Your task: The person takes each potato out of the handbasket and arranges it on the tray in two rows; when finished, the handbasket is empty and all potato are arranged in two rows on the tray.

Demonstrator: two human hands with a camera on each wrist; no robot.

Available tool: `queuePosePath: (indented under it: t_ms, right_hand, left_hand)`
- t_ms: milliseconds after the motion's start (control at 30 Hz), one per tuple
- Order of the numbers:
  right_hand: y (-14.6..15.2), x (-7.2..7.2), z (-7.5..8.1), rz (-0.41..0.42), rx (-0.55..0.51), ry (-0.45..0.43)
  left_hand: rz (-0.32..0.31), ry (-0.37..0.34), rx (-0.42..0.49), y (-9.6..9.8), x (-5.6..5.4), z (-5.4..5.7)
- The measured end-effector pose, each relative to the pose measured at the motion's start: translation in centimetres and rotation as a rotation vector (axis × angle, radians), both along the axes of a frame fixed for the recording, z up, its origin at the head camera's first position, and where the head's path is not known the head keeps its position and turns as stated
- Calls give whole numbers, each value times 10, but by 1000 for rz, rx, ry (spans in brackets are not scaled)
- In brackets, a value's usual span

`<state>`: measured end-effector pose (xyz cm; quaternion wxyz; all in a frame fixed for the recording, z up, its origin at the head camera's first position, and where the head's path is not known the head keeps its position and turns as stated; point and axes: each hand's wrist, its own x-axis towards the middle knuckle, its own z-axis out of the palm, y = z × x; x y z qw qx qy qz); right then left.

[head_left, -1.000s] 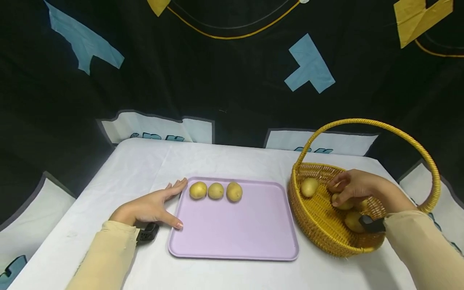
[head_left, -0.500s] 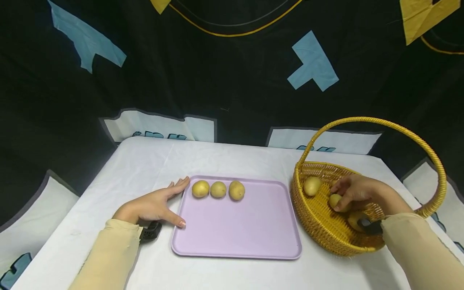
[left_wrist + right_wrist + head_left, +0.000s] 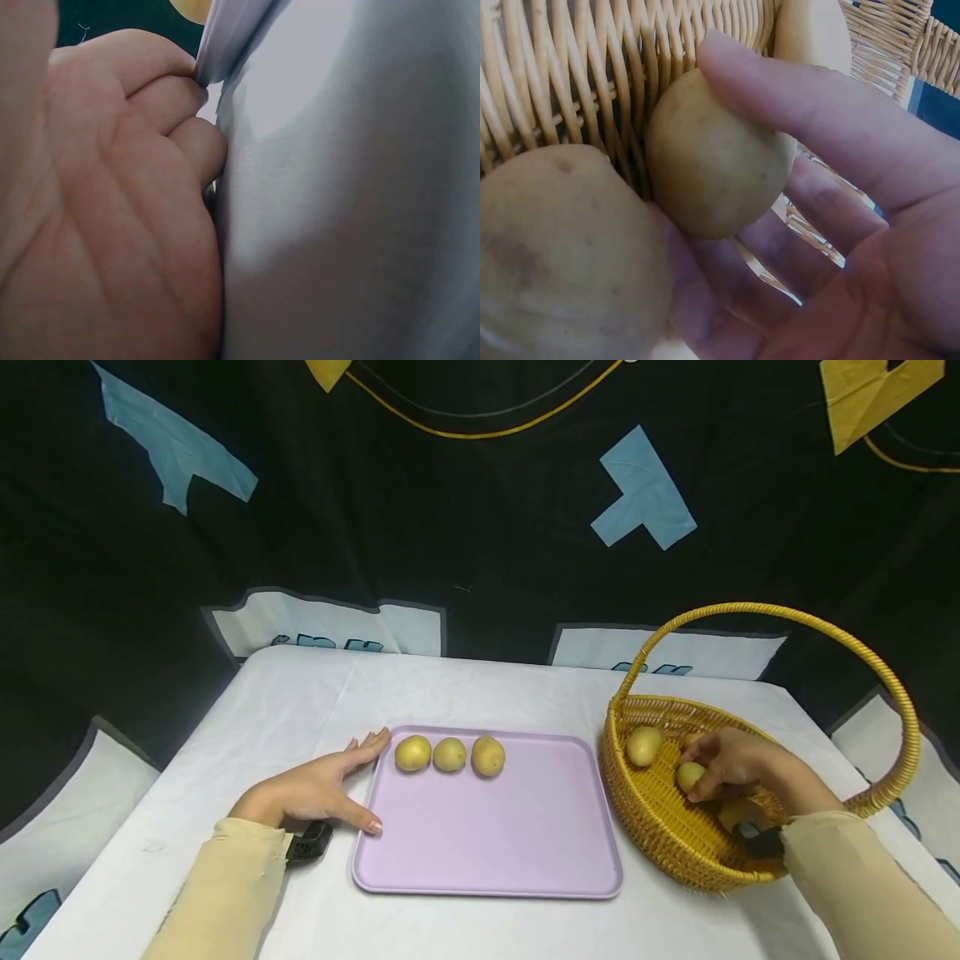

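Note:
My right hand is inside the yellow wicker basket and grips a potato. In the right wrist view the thumb presses on that potato while the fingers curl beneath and behind it. A larger potato sits beside it. My left hand rests at the left edge of the lilac tray, thumb and fingers spread along the rim. The left wrist view has its fingers touching the tray's edge. Three potatoes stand in a row on the tray, the middle one smallest.
Another potato lies in the basket's far left part. A tall arched handle rises over the basket. White cloth covers the table, and a dark curtain hangs behind it.
My right hand has gone from reaching over the potatoes to gripping one, which has shifted slightly left in the basket. The left hand stays at the tray's edge.

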<state>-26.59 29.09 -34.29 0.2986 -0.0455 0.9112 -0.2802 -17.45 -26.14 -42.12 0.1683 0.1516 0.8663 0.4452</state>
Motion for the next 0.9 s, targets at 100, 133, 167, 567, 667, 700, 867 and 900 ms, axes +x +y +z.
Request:
queuePosePath:
  t_ms: [100,133,167,567,667,700,867,900]
  right_hand:
    - [0,1,0,1,11,8]
    - [0,1,0,0,9,9]
    - [0,1,0,-2,6,12]
    - [-19,16,22,-12,-21,166]
    - [-25,21,24,-40,-60,196]
    - [-27,23,25,-54,-62,204]
    - [-33,32,27,-103,-59,257]
    - [-34,34,28,-115,-67,268]
  left_hand:
    - [2,-5,7,0,0,0]
    - [3,-6,6,0,0,0]
    - [5,-7,7,0,0,0]
    - [6,3,-3,-1,0,1]
    - [7,-4,-6,-1,1,2]
    - [7,-5,-6,-1,1,2]
    - [6,-8,6,1,1,3]
    - [5,-8,7,1,1,2]
